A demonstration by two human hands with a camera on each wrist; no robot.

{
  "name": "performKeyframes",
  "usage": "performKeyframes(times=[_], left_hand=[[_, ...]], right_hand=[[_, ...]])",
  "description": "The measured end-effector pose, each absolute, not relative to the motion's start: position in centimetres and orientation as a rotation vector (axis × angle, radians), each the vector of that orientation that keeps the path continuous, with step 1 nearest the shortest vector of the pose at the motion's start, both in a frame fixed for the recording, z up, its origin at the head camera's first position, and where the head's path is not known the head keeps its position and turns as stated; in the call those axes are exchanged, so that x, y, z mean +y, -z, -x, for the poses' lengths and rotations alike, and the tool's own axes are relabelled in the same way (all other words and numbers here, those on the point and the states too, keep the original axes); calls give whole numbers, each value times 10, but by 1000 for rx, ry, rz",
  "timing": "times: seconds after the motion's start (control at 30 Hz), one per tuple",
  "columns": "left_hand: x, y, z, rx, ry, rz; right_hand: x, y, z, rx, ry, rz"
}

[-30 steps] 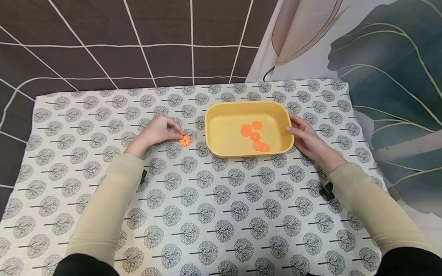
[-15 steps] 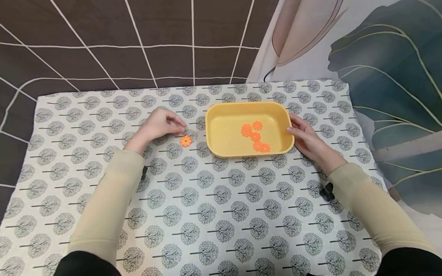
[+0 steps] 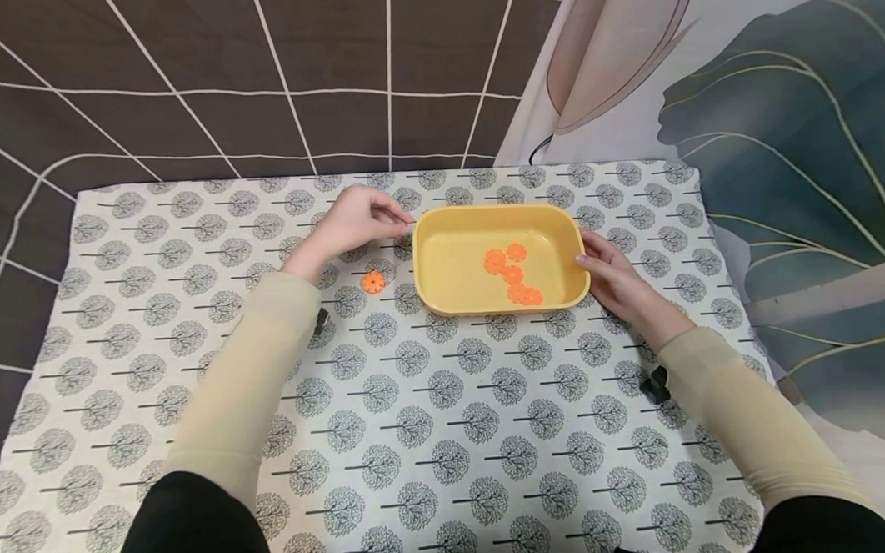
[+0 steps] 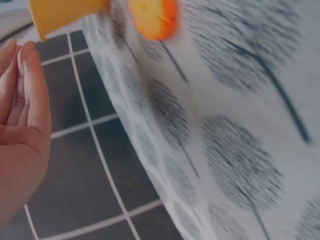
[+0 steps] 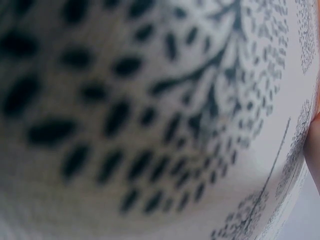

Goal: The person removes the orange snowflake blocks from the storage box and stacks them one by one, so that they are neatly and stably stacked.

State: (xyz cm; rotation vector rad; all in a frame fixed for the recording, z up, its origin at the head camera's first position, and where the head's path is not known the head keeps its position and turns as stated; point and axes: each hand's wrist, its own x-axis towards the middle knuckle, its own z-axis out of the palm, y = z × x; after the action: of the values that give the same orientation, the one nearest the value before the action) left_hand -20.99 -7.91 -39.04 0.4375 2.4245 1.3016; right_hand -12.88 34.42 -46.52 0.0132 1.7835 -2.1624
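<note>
The left hand [image 3: 364, 215], its fingers [image 4: 37, 87] nearly straight and empty, was by the tub's [image 3: 449, 264] far left corner, contact hard to judge. The lone flower [image 3: 373, 282] lay off the tub's left edge, nearer than those fingers to the desk's [image 3: 443, 423] near edge; the right hand [image 3: 612, 276] gripped the tub's right edge.

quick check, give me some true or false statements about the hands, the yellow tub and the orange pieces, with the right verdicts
1. The right hand grips the right end of the yellow tub. True.
2. The left hand is pinching an orange piece. False: no piece shows in its fingers, which are near the tub's left end.
3. A single orange flower-shaped piece lies on the tree-print cloth, left of the tub. True.
4. The tub has no pieces in it. False: several orange flower-shaped pieces lie inside.
5. The tub is rectangular with rounded corners. True.
</note>
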Motion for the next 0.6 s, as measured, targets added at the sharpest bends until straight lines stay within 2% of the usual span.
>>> performKeyframes(times=[0.2, 0.6], left_hand=[[-53, 385, 214, 2388, -1315, -526], [-2, 396, 217, 2323, -1279, -623]], right_hand=[[344, 464, 129, 1784, 2156, -17], [344, 465, 130, 1788, 2146, -29]])
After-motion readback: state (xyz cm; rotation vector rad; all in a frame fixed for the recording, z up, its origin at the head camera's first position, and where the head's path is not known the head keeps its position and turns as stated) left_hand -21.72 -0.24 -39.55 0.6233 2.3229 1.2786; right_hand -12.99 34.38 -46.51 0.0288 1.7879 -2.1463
